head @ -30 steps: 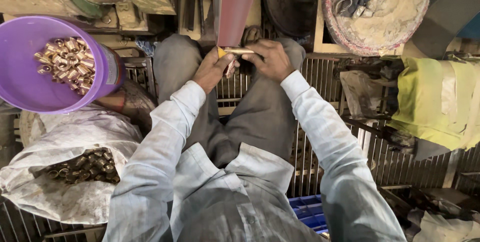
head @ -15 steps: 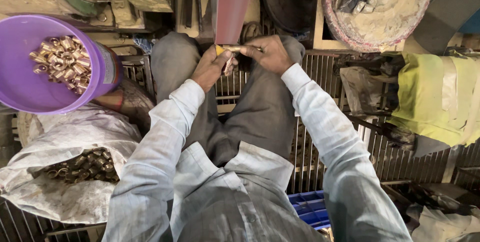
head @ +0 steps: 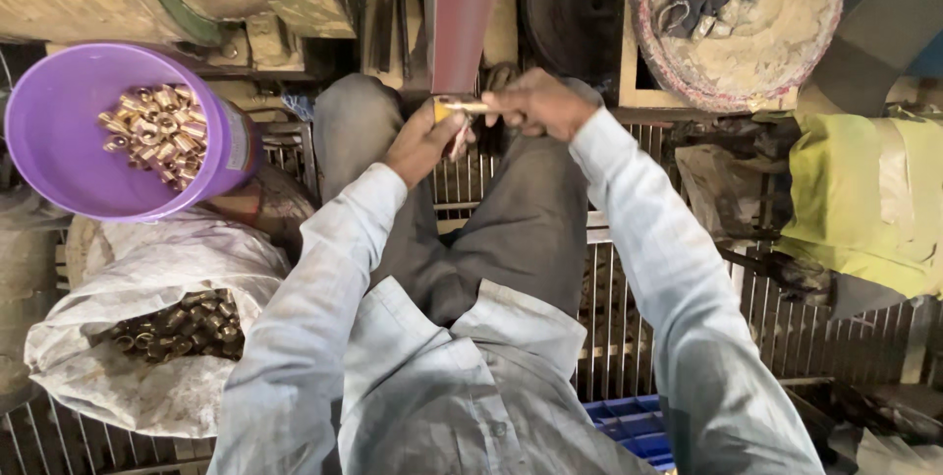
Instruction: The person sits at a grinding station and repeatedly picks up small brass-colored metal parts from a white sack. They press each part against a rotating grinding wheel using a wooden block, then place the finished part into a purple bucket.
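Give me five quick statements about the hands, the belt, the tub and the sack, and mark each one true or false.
1. Both hands hold a small brass part at the lower end of the reddish belt. True.
2. The purple tub is empty. False: it holds a heap of shiny brass parts.
3. The white sack on the person's left holds darker, dull metal parts. True.
4. The left hand reaches into the tub. False: it is at the belt, close to the right hand.
5. The yellow-green cloth lies on the person's left. False: it lies on the right.
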